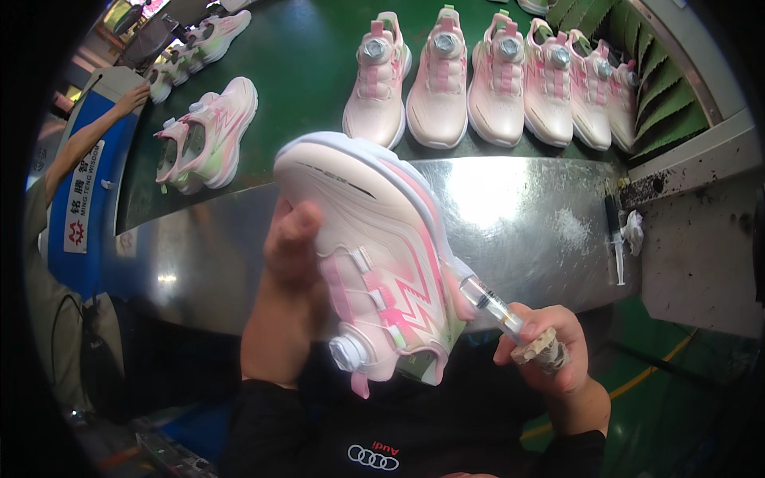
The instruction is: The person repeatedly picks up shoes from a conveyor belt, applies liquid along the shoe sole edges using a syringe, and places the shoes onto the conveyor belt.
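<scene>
My left hand (291, 243) is closed round a pale pink and white sneaker (358, 211), held up and tilted, toe away from me. The sneaker has pink side stripes, a round white lacing dial and a thick white sole. In my right hand (562, 350) is a clear syringe (492, 307), gripped at its plunger end, where something beige and rough is wrapped. The syringe's front end meets the sneaker's side near the sole edge; its very tip is hard to make out. Most of my left fingers are hidden behind the sneaker.
A metal ledge (191, 255) runs before a green conveyor (295, 64). Several matching sneakers (438, 92) stand in a row at the back right, beside green flaps (661, 95). Another syringe (616, 243) and crumpled tissue (633, 231) lie right. A co-worker's arm (96, 131) reaches in left.
</scene>
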The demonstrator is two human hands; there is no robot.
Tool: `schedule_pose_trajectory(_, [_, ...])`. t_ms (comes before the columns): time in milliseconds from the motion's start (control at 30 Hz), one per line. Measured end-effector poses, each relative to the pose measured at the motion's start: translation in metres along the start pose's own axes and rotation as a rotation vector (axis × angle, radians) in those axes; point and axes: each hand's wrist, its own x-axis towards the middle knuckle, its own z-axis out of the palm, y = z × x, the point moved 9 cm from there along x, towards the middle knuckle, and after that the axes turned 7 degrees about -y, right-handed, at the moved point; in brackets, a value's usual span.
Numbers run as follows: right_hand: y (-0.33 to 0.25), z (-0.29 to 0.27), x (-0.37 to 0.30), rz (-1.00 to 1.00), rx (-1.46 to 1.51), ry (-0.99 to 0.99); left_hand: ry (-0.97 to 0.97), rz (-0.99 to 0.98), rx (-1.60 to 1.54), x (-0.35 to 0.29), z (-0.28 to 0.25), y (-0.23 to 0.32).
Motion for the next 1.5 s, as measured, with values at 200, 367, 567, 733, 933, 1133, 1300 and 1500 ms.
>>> schedule_pose_trajectory(200, [0.003, 0.002, -0.015, -0.026, -0.025, -0.044, -0.021, -0.027, -0.163, 0.004, 0.004, -0.005])
schedule_pose_trajectory(367, [0.005, -0.003, -0.032, -0.039, -0.112, -0.074, -0.079, -0.114, -0.29, 0.008, 0.0, -0.016])
schedule_pose_trajectory(567, [0.008, -0.009, -0.046, -0.056, -0.162, -0.072, -0.009, -0.162, -0.27, 0.009, -0.01, -0.018])
schedule_pose_trajectory(733, [0.012, -0.016, -0.051, -0.08, -0.165, -0.055, 0.043, -0.173, -0.234, 0.011, -0.017, -0.021])
schedule_pose_trajectory(933, [0.019, -0.021, -0.053, -0.125, -0.148, -0.054, 0.082, -0.195, -0.293, 0.015, -0.022, -0.031])
schedule_pose_trajectory(1133, [0.024, -0.024, -0.052, -0.143, -0.106, -0.04, 0.165, -0.193, -0.145, 0.012, -0.038, -0.023])
schedule_pose_trajectory(1300, [0.028, -0.028, -0.053, -0.132, -0.199, -0.026, 0.277, -0.208, -0.082, -0.001, -0.045, -0.02])
schedule_pose_trajectory(1500, [0.026, -0.022, -0.04, -0.17, -0.301, -0.038, 0.237, -0.447, 0.0, -0.053, -0.051, -0.002])
